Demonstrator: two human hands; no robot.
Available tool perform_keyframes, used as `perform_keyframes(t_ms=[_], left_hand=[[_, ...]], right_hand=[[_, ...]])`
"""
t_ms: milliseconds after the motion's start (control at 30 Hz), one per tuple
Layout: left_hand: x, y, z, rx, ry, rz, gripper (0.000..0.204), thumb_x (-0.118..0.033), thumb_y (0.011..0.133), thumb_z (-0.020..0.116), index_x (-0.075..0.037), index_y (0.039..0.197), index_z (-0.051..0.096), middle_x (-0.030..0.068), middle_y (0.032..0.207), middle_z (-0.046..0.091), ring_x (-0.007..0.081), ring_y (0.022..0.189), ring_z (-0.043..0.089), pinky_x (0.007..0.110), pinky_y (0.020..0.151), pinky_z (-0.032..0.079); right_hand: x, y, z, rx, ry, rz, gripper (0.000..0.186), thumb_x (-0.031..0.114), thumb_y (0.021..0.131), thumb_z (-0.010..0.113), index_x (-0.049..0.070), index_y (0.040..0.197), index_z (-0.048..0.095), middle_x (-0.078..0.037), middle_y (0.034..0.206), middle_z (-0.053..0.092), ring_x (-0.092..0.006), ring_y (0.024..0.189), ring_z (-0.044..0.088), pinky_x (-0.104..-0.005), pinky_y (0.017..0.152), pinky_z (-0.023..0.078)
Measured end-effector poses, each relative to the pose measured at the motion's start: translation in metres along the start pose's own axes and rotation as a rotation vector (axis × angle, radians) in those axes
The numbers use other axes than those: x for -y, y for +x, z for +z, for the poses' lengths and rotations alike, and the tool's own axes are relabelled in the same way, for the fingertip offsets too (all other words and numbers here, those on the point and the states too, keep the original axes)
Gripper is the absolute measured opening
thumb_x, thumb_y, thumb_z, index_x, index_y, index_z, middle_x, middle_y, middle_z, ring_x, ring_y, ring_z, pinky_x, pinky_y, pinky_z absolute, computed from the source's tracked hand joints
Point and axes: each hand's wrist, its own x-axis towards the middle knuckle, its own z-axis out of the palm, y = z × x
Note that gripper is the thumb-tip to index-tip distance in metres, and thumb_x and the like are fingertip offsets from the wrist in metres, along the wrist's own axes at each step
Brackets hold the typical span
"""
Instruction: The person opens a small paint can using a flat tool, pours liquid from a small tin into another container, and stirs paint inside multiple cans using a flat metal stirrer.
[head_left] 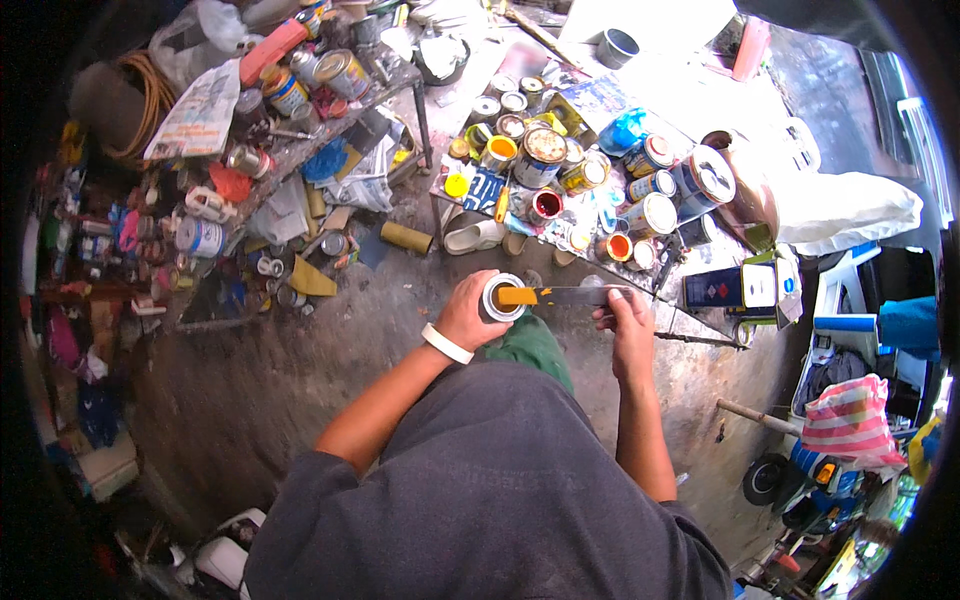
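Left hand [468, 312] grips a paint can [502, 316], right hand [628, 322] pinches a metal spatula [572, 296]; many tins [543, 150] crowd the table [688, 322].

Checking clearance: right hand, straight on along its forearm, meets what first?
Probably the table, at its near edge; if the right hand is higher, the open orange can. Depth is unclear here.
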Motion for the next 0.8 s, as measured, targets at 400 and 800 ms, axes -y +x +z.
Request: perform_keyframes(t_ms=[400,800], left_hand=[[-0.016,-0.002,0.005,0.108,0.035,0.028,0.084,-0.014,0.063,0.091,-0.007,0.138,0.052,0.0167,0.133,0.062,0.0373,0.124,0.06,0.046,0.109,0.047],[-0.015,-0.005,0.005,0.038,0.027,0.073,0.087,-0.018,0.064,0.093,-0.006,0.14,0.051,0.017,0.135,0.063,0.0365,0.124,0.062,0.044,0.108,0.049]], right_hand=[[-0.003,-0.018,0.052,0.311,-0.923,-0.73,0.012,0.016,0.092,0.07,0.007,0.101,0.069,-0.01,0.093,0.068,-0.0311,0.088,0.069,-0.043,0.075,0.057],[0.001,-0.012,0.061,0.325,-0.885,-0.834,0.012,0.015,0.088,0.071,0.009,0.098,0.07,-0.006,0.093,0.069,-0.0278,0.088,0.068,-0.0406,0.073,0.057]])
